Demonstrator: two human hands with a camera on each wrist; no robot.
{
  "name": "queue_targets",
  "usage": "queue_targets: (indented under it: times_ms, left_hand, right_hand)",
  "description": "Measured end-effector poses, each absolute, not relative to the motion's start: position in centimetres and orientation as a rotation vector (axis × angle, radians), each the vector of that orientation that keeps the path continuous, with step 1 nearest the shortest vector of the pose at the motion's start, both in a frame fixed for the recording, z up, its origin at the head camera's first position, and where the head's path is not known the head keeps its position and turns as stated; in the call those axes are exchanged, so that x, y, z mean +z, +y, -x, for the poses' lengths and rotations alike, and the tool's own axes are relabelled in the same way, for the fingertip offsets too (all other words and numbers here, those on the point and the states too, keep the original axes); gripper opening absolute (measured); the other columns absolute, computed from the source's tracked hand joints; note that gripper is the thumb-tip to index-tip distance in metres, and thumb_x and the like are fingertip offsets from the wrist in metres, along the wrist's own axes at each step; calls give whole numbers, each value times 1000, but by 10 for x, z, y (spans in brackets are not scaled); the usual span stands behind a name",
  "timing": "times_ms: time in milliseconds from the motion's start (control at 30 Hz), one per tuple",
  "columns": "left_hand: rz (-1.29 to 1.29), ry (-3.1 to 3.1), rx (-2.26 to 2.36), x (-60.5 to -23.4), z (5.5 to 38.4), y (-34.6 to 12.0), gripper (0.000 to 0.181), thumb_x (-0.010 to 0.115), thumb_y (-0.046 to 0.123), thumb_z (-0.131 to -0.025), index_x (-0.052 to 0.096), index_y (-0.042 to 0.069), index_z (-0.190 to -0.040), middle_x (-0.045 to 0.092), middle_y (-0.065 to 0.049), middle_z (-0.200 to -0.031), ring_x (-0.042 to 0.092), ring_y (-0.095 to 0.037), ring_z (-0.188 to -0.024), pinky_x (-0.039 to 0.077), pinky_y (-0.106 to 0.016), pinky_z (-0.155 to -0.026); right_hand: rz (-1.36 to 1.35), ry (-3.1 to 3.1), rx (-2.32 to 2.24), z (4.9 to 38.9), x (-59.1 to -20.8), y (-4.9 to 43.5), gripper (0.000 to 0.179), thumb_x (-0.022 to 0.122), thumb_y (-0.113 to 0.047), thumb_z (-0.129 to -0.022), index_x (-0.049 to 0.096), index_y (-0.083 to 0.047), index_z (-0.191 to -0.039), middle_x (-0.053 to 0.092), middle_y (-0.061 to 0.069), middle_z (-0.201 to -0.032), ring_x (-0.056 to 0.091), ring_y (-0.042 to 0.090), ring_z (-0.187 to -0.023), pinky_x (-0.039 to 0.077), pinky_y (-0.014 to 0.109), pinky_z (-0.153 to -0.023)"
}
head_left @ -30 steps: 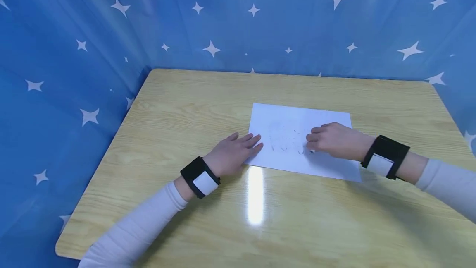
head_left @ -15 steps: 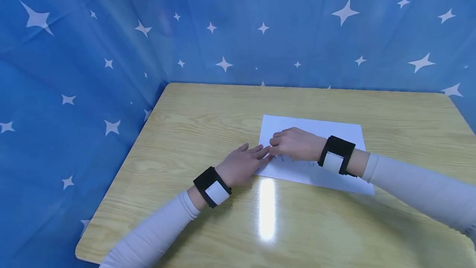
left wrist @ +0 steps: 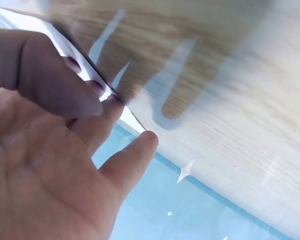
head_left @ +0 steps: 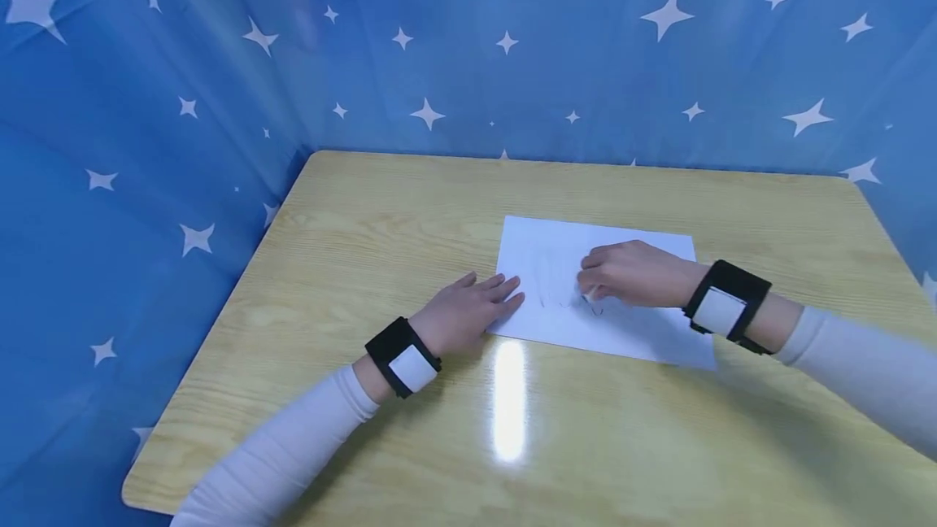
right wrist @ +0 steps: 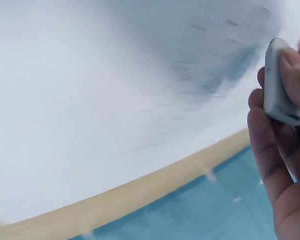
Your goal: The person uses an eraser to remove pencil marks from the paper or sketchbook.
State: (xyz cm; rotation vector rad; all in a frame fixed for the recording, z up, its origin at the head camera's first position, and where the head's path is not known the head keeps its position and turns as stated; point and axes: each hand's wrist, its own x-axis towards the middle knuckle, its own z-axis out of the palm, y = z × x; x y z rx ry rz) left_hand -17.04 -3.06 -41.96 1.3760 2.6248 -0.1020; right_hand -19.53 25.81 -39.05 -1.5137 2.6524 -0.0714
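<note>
Head view, and your left hand (head_left: 461, 311) has its fingers out straight, spread over the left edge of the paper (head_left: 542, 246). Over the paper's middle, your right hand (head_left: 637, 273) pinches a small white block (right wrist: 277, 87) between thumb and fingers, right beside the paper's dark marks (head_left: 562, 304)!

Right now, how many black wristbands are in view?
2: left wristband, beside the left hand at the white paper; right wristband, beside the right hand, which pinches a white block. None seems hidden.
</note>
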Motion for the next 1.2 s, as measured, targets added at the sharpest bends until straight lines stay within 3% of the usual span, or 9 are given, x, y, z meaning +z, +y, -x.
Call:
queue_targets:
  times_ms: [100, 233, 500, 600, 800, 967, 1200]
  left_hand:
    - [-1371, 2614, -137, -420, 170, -30, 68, 64, 12, -86, 37, 16, -149, 29, -6, -156, 26, -23, -139, 32, -52, -113]
    - [-1375, 2630, -171, -416, 171, -28, 64, 62, 15, -89, 37, 17, -149, 29, -6, -156, 27, -22, -139, 34, -53, -111]
    - [-1361, 2673, -157, -406, 177, -32, 56, 50, 7, -96, 36, 17, -149, 29, -5, -157, 24, -21, -140, 32, -52, -113]
    - [-1340, 2657, -151, -411, 176, -33, 60, 53, 6, -94, 35, 17, -150, 28, -4, -157, 23, -20, -140, 31, -51, -114]
    - [-1353, 2587, -164, -429, 167, -26, 68, 62, 13, -90, 33, 18, -151, 26, -5, -158, 23, -21, -141, 32, -51, -113]
    - [-1397, 2582, -137, -435, 163, -22, 66, 61, 14, -89, 36, 18, -149, 28, -6, -157, 25, -22, -140, 34, -52, -112]
    - [-1371, 2626, -105, -421, 173, -34, 64, 57, 5, -90, 36, 17, -149, 29, -4, -157, 24, -20, -140, 31, -52, -113]
  right_hand:
    - [1532, 2645, -142, 209, -398, 221, 15, 76, -14, -80, 72, -17, -94, 68, -3, -87, 61, 10, -84, 59, 34, -74]
    - [1580, 2615, -115, 220, -401, 196, 18, 76, -12, -80, 73, -18, -96, 67, -2, -87, 60, 10, -83, 60, 33, -74]
    - [1434, 2662, 86, 206, -381, 251, 14, 79, -11, -75, 71, -19, -84, 61, -5, -75, 50, 10, -70, 53, 29, -62]
    - [1317, 2668, 51, 197, -383, 269, 16, 79, -10, -75, 68, -21, -78, 58, -7, -72, 48, 9, -66, 49, 29, -59]
    - [1336, 2622, -169, 195, -406, 237, 12, 77, -16, -79, 73, -20, -90, 65, -6, -82, 57, 8, -78, 57, 34, -73]
    - [1549, 2557, -129, 199, -417, 206, 15, 76, -12, -79, 74, -18, -93, 63, -4, -81, 54, 8, -77, 58, 31, -70]
    - [1503, 2598, 18, 192, -398, 248, 17, 79, -8, -74, 72, -18, -85, 61, -4, -76, 50, 9, -71, 56, 30, -63]
